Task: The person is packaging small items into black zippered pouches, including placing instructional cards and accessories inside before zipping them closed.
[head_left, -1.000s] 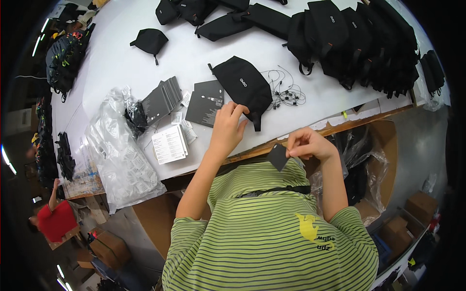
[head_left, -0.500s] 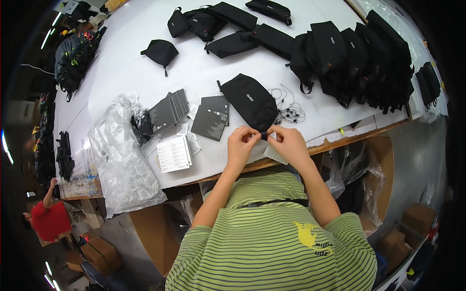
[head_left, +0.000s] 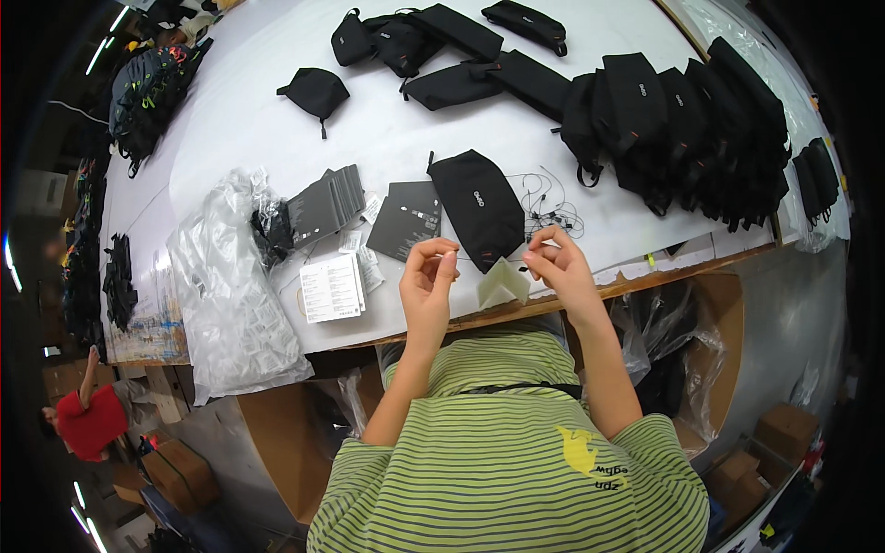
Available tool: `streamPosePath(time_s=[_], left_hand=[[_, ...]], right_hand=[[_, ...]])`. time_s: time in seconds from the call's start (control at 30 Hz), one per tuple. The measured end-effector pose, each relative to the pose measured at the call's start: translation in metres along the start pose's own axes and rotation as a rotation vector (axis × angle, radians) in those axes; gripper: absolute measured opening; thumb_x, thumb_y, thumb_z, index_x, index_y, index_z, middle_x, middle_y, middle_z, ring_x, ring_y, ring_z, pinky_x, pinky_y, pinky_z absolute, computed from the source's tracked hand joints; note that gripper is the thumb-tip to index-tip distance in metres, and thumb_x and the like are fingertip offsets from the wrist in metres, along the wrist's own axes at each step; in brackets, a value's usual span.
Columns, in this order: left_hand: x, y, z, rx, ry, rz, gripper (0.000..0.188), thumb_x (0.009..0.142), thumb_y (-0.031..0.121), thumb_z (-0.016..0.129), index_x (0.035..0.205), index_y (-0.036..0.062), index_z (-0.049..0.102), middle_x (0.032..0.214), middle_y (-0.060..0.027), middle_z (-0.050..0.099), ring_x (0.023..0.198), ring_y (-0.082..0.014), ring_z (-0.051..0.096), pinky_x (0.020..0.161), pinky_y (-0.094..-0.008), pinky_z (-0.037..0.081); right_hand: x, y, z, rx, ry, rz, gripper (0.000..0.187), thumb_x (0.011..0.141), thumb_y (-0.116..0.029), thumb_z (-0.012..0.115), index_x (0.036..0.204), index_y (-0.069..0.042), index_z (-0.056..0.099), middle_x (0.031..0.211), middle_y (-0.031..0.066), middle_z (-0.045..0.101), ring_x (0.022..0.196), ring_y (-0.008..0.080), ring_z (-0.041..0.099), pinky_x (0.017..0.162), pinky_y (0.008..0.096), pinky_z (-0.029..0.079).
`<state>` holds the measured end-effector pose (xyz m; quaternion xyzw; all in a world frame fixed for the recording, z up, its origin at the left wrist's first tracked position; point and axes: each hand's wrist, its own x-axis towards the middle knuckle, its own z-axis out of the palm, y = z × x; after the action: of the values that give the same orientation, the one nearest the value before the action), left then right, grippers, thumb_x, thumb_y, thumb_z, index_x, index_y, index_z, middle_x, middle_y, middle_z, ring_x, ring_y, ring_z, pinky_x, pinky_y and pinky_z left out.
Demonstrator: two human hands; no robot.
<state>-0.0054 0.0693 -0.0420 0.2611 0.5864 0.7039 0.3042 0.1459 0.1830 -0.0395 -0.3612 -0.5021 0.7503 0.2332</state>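
Observation:
A black zippered pouch point(head_left: 476, 205) lies at the table's front, its lower end between my two hands. At its lower left, my left hand point(head_left: 428, 284) is raised with thumb and forefinger pinched; what they hold is too fine to make out. My right hand point(head_left: 559, 267) is closed in a pinch on a small black piece, which resembles the ends of the black tag strings point(head_left: 551, 217) lying beside the pouch. A pale folded card point(head_left: 502, 284) stands half unfolded below the pouch, between the hands, by the table's edge.
Dark grey printed cards point(head_left: 327, 210), white leaflets point(head_left: 330, 291) and a clear plastic bag point(head_left: 230, 304) lie to the left. Many black pouches point(head_left: 636, 106) are heaped at the right, others farther back. Open cardboard boxes point(head_left: 714, 341) stand under the table's edge. A person in red point(head_left: 90, 422) is far left.
My hands have moved apart from their joined pinch at the pouch's lower end. The pale card now shows opened between them. The whole view has shifted slightly.

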Motion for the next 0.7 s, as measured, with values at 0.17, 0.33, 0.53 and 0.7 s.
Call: streamPosePath(time_s=[0.17,0.33,0.53,0.7], left_hand=[[-0.009,0.014,-0.003,-0.137,-0.201,-0.144,0.008,0.090,0.009,0.060,0.093,0.0027,0.056,0.083,0.0009,0.057,0.069,-0.0039,0.046,0.063,-0.0184,0.037],[-0.017,0.022,0.010,-0.095,-0.200,-0.127,0.011,0.086,0.007,0.064,0.094,0.0012,0.059,0.082,0.0029,0.056,0.068,-0.0019,0.044,0.062,-0.0165,0.034],[-0.015,0.029,0.012,0.147,-0.187,0.047,0.013,0.086,0.010,0.063,0.081,-0.0023,0.059,0.072,0.0006,0.051,0.061,-0.0051,0.036,0.054,-0.0200,0.029],[-0.014,0.026,0.011,0.178,-0.163,0.087,0.012,0.085,0.009,0.062,0.082,-0.0021,0.059,0.069,-0.0005,0.048,0.059,-0.0070,0.035,0.054,-0.0210,0.029]], right_hand=[[-0.011,-0.017,0.001,0.066,-0.089,-0.049,0.013,0.085,-0.009,0.063,0.089,-0.008,0.051,0.081,0.0032,0.062,0.077,0.0076,0.054,0.069,0.0221,0.040],[-0.015,-0.014,0.015,0.146,-0.054,-0.122,0.011,0.088,-0.009,0.060,0.090,-0.006,0.049,0.083,0.0098,0.067,0.063,0.0065,0.052,0.056,0.0185,0.039],[-0.015,-0.011,0.033,0.068,-0.012,-0.160,0.010,0.088,-0.010,0.062,0.083,-0.004,0.055,0.077,0.0088,0.067,0.059,0.0080,0.055,0.053,0.0194,0.039],[-0.015,-0.012,0.044,0.117,0.004,-0.133,0.016,0.085,-0.015,0.068,0.078,-0.004,0.059,0.069,0.0008,0.061,0.057,0.0042,0.050,0.050,0.0174,0.036]])
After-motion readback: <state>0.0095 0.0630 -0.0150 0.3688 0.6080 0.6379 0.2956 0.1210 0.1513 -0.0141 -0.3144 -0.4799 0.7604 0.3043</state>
